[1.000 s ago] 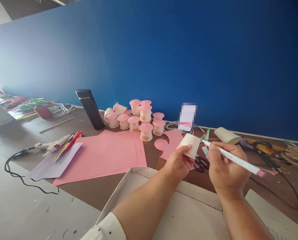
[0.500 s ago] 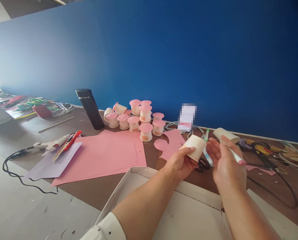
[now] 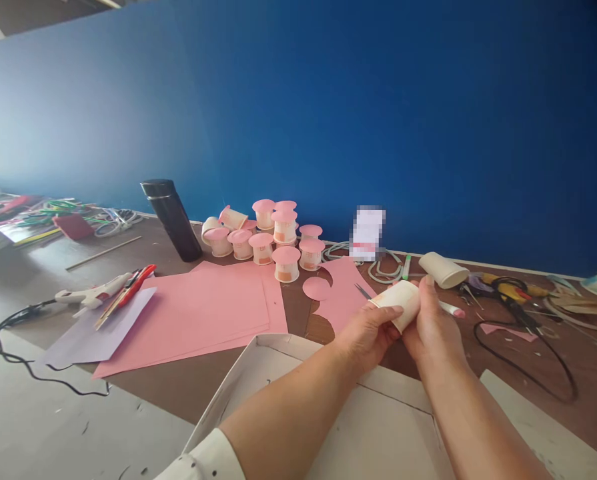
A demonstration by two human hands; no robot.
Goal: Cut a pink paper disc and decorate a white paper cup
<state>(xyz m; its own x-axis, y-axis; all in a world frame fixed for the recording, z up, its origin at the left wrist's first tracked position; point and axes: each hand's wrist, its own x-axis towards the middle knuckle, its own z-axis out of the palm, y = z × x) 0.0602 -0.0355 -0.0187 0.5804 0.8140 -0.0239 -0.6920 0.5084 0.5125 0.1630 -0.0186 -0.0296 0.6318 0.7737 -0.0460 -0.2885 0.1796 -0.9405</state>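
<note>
My left hand (image 3: 365, 333) holds a small white paper cup (image 3: 401, 297) on its side, above the corner of a white cardboard box (image 3: 258, 360). My right hand (image 3: 431, 327) presses against the cup's right end with the fingers curled round it. A white pen with a pink cap (image 3: 451, 309) sticks out to the right of that hand, tucked in its grip. Both hands meet on the cup over the brown table (image 3: 188, 380).
Pink paper sheets (image 3: 198, 313), a cut pink circle (image 3: 317, 288), and several pink-topped cups (image 3: 273, 237) lie ahead. Left are a black flask (image 3: 171, 219), a glue gun (image 3: 93, 295) and red cutters (image 3: 128, 293). Right are another cup (image 3: 443, 270), a green marker (image 3: 406, 267), scissors and cables (image 3: 523, 333).
My right hand stopped pointing the pen at the cup, turned the pen back into its grip and closed in onto the cup. Both hands shifted slightly right.
</note>
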